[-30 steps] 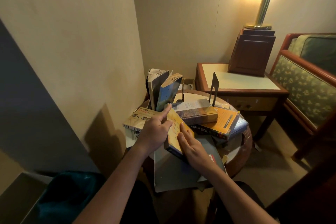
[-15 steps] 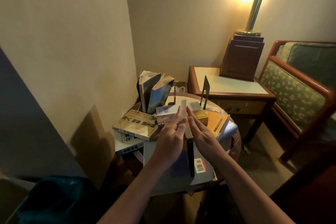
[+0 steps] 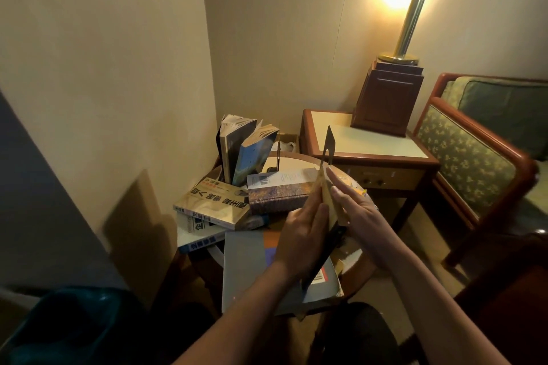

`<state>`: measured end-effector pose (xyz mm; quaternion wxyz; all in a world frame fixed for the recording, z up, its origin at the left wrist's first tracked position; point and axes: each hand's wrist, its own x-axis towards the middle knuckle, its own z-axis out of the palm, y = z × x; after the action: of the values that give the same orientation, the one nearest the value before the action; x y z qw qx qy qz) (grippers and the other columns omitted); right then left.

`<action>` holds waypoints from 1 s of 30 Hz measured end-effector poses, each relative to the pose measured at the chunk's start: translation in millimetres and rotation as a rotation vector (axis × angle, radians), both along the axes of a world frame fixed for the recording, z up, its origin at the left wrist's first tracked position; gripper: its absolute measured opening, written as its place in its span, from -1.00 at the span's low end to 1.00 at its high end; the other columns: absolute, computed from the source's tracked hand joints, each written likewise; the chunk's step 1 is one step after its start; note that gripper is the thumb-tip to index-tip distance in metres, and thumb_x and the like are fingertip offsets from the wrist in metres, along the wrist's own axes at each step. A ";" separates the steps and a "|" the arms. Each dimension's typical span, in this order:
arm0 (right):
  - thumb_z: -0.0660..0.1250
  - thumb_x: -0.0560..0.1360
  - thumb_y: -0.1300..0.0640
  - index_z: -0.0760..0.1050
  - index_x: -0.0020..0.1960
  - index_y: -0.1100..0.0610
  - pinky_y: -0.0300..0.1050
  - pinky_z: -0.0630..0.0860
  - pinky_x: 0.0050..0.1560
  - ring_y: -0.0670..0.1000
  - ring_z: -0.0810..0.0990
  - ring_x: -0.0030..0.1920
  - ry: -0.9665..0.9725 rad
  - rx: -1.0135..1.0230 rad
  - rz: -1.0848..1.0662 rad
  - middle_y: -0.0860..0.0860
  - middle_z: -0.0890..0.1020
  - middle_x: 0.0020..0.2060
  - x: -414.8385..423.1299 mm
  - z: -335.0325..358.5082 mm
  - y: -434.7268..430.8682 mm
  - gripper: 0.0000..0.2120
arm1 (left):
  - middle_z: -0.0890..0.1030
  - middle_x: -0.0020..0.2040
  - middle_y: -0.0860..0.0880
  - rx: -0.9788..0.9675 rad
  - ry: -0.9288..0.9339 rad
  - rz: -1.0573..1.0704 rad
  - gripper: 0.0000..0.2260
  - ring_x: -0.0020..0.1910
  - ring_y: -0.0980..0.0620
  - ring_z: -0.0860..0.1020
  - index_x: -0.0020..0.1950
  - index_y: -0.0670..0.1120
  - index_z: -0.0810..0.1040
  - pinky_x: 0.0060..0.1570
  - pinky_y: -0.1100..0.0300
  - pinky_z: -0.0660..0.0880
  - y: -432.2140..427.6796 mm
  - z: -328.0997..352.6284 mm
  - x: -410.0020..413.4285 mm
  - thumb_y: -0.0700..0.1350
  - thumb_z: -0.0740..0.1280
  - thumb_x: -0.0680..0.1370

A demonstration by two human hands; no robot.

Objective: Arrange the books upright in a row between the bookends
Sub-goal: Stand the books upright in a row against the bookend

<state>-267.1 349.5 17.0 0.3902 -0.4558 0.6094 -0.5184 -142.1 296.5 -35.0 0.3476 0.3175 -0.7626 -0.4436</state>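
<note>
Here the left hand point(image 3: 302, 234) and right hand point(image 3: 354, 207), fingers straight, press a book point(image 3: 329, 201) on edge between flat palms, above the surface point(image 3: 289, 162). Beyond, a gap lies between two leaning books point(image 3: 237, 154) and the bookend point(image 3: 329, 144). Flat books point(image 3: 216, 204) crowd the left edge.

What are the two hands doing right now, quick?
Left hand: open, straight fingers pressing flat against one side of the book.
Right hand: open, straight fingers pressing the book's other side.
</note>
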 end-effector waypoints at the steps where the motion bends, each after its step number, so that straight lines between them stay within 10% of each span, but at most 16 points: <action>1: 0.12 0.67 -0.03 0.31 0.49 -0.27 -0.11 0.54 0.24 0.06 0.29 0.47 0.009 0.014 -0.003 -0.07 0.18 0.55 -3.5 1.8 1.5 -0.60 | 0.54 0.36 -0.03 -0.022 -0.007 -0.014 -0.59 0.28 0.01 0.54 0.57 0.15 0.22 0.17 0.33 0.45 2.4 0.0 -3.1 0.10 0.06 0.71; 6: 0.21 0.66 0.07 0.37 0.35 -0.37 -0.25 0.60 -0.06 0.17 0.27 0.49 0.171 0.138 0.002 0.01 0.20 0.56 -28.1 9.4 5.2 -0.61 | 0.48 0.38 -0.04 0.011 -0.073 -0.112 -0.61 0.25 -0.01 0.53 0.50 0.42 0.04 0.17 -0.02 0.55 1.9 -19.6 -15.9 0.29 -0.02 0.66; 9: 0.24 0.65 0.11 0.38 0.38 -0.36 -0.11 0.66 -0.09 0.17 0.36 0.41 0.309 0.236 0.000 0.03 0.27 0.51 -41.8 11.3 4.9 -0.57 | 0.27 0.57 -0.05 -0.055 -0.262 -0.140 -0.42 0.49 -0.09 0.31 0.60 0.21 0.05 0.38 -0.16 0.38 -3.1 -28.7 -14.3 0.36 -0.06 0.61; 12: 0.26 0.64 0.18 0.37 0.46 -0.20 0.14 0.64 0.08 0.18 0.42 0.38 0.422 0.261 -0.025 0.07 0.41 0.41 -47.0 14.6 2.9 -0.54 | 0.11 0.63 -0.01 -0.181 -0.512 -0.132 -0.39 0.56 -0.07 0.17 0.62 0.12 0.02 0.47 -0.12 0.20 -18.4 -32.2 -5.4 0.34 -0.10 0.62; 18: 0.26 0.63 0.22 0.32 0.47 -0.18 -0.17 0.67 -0.14 0.04 0.52 0.19 0.523 0.153 -0.008 -0.04 0.50 0.18 -40.0 31.7 -9.8 -0.51 | 0.19 0.61 0.01 -0.409 -0.647 0.038 -0.49 0.55 -0.06 0.19 0.61 0.06 0.14 0.50 -0.16 0.12 -83.5 -10.3 21.5 0.20 0.02 0.68; 30: 0.22 0.65 0.23 0.30 0.52 -0.08 0.12 0.65 -0.06 0.04 0.52 0.17 0.500 -0.116 -0.148 0.04 0.48 0.26 -17.4 55.7 -98.0 -0.52 | 0.08 0.63 0.04 -0.601 -0.918 0.143 -0.48 0.61 -0.08 0.03 0.63 0.03 0.04 0.53 -0.20 0.04 -245.9 38.9 40.6 0.01 0.09 0.68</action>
<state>-284.6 251.5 72.7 0.1620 -0.5454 0.6877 -0.4509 -101.5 50.5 3.9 0.0841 0.4161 -0.9054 0.0025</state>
